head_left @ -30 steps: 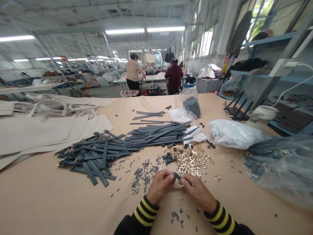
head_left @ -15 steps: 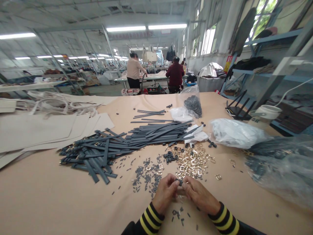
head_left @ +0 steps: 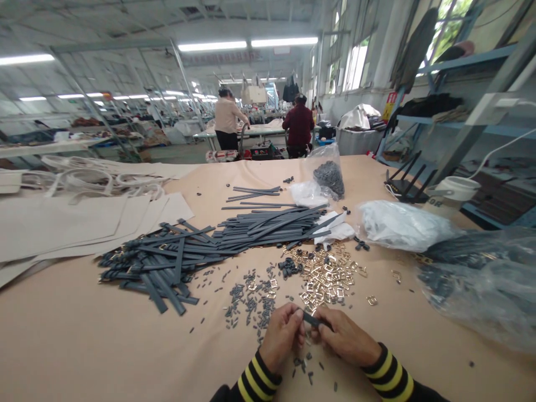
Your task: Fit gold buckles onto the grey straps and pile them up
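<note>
A short grey strap piece (head_left: 316, 319) is pinched at its ends between the fingertips of the left hand (head_left: 282, 336) and right hand (head_left: 345, 340), with gold-coloured metal buckles (head_left: 326, 282) just ahead of the hands, small grey pieces (head_left: 251, 301) ahead and left, and a pile of long grey straps (head_left: 268, 230) farther ahead
</note>
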`<state>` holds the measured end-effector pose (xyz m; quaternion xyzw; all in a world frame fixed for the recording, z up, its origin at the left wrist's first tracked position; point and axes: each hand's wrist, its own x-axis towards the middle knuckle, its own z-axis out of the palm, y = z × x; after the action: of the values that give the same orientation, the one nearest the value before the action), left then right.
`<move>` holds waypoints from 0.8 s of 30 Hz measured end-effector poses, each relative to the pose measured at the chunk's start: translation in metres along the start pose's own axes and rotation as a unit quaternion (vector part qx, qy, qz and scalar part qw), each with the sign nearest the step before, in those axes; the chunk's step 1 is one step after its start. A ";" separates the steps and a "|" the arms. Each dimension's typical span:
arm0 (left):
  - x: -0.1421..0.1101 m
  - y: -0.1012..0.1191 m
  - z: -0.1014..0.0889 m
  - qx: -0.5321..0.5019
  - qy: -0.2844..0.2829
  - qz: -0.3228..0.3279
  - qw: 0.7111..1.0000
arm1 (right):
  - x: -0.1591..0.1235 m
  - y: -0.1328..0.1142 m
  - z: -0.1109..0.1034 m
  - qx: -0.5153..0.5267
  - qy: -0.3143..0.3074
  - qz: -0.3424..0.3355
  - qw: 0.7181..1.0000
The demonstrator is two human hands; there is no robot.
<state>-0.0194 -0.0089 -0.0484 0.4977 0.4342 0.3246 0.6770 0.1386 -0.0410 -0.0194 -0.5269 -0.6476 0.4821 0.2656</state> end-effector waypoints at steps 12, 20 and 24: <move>0.024 0.019 0.000 0.499 -0.017 0.306 0.811 | 0.006 0.030 -0.012 0.068 0.173 0.021 0.982; 0.043 0.022 0.007 0.629 -0.044 0.296 0.717 | 0.009 0.032 -0.010 0.151 0.163 0.053 0.974; 0.040 0.007 0.010 0.565 0.024 0.340 0.751 | 0.014 0.039 -0.004 0.120 0.157 0.039 0.979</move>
<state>0.0061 0.0242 -0.0509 0.8963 0.3569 0.2406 0.1065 0.1546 -0.0270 -0.0554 -0.5854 -0.5140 0.4774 0.4064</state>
